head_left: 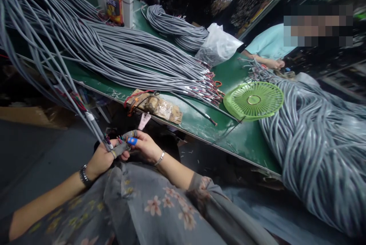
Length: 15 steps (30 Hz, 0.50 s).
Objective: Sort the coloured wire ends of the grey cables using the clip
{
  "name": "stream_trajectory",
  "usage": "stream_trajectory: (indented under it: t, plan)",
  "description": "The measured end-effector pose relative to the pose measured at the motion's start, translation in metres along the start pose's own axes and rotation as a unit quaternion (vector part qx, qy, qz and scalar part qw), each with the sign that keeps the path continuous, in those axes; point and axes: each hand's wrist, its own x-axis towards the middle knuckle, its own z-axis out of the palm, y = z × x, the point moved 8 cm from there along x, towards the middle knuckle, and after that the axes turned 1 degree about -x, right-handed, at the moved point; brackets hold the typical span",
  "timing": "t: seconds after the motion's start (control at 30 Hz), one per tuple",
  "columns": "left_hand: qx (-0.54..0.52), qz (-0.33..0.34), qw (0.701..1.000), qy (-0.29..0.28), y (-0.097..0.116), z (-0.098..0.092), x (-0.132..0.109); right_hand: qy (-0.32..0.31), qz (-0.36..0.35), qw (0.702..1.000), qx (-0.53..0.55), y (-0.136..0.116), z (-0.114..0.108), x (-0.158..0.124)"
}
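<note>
Low in front of my lap, my left hand (pixel 103 157) is wrapped round a few grey cables (pixel 93 124) near their stripped ends. Thin coloured wires stick out of the ends between my two hands. My right hand (pixel 144 146) pinches at those wires close beside the left, and blue tape covers one of its fingers. Some fingers of both hands wear grey coverings. Exactly which wire the right fingertips hold is too small to make out. The held cables run up and left toward the large grey cable bundle (pixel 114 50) on the green table (pixel 197 113).
A green fan (pixel 253 100) stands on the table, left of a big cable heap (pixel 314 142). Near the front edge lies a taped cardboard piece (pixel 168 109). Behind are a white plastic bag (pixel 219 44) and a coiled cable bundle (pixel 174 27). Another person (pixel 268 42) works across the table.
</note>
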Motion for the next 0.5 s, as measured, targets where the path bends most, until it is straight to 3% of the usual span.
stream_trajectory:
  t: [0.2, 0.5]
  plan:
    - [0.022, -0.006, 1.0, -0.017, -0.0032, 0.0019, 0.0029, -0.003, -0.03, 0.998, -0.064, -0.0091, 0.0048, 0.0043]
    - [0.031, -0.01, 0.999, -0.005, -0.0082, 0.0014, 0.0032, 0.066, -0.037, 0.986, -0.151, -0.0119, -0.0023, 0.0032]
